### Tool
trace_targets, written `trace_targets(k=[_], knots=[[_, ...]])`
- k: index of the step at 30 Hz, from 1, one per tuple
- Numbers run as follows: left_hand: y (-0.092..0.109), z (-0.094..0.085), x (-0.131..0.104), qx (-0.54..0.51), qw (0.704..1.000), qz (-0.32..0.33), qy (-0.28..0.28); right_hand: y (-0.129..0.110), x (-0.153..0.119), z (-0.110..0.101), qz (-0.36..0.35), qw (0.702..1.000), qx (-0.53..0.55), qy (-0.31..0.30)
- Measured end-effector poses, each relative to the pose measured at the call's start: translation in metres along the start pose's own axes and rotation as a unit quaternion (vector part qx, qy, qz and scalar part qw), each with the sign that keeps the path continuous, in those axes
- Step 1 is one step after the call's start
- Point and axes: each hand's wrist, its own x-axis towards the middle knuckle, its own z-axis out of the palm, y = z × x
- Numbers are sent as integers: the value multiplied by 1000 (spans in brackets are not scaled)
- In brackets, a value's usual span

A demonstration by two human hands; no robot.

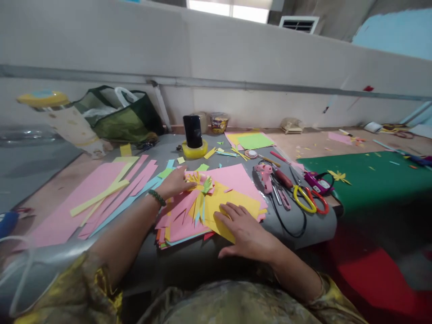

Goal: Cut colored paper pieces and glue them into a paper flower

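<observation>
My right hand lies flat with fingers spread on a sheet of yellow paper on top of a stack of coloured paper. My left hand, a green bead bracelet on its wrist, reaches over the stack's upper left. Its thumb and fingers look apart, close to a yellow fringed paper piece; whether they touch it I cannot make out. Beside that piece are a green cut-paper leaf and thin blue paper strips. Pink cut pieces lie under my left hand.
Pink, yellow and blue paper strips cover the left side. A phone stands on a yellow tape roll. To the right lie a pink glue gun, its cord, yellow-handled scissors and red-handled scissors. A green mat lies beyond.
</observation>
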Motion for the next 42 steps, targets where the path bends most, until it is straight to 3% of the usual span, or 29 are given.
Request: trace_targets(k=[2,6,11,14,19,23,26,31,32,35,38,40,42], knots=[[-4,1,0,-68,998,-17,4,-3,-3,-2,20,1000,-3,-14],[-13,0,-3,-185,982,-17,28,-1,-8,-11,22,999,-22,15],[-24,-14,-6,-322,946,-14,41,6,6,-19,26,998,-51,39],[-24,-31,-9,-411,907,-51,71,14,23,-16,23,997,-73,33],[-21,-60,-18,-566,804,-105,146,32,36,-11,10,997,-65,44],[-17,-70,-22,-601,766,-151,173,37,31,-14,5,999,-32,43],[-11,-60,-22,-585,781,-148,161,33,19,-15,-7,996,-22,85],[0,-22,-19,-537,828,-108,119,26,-24,-35,-40,982,-6,186],[1,-13,-18,-518,843,-96,108,27,-33,-46,-45,982,-2,182],[-1,7,-15,-323,940,-7,110,42,-46,-95,-28,986,-7,163],[-4,18,-14,-124,983,83,105,75,-24,-153,68,988,-76,116],[-6,20,-13,-56,988,110,97,104,9,-182,164,970,-164,77],[-9,20,-14,-38,987,120,102,133,50,-197,233,945,-231,2]])
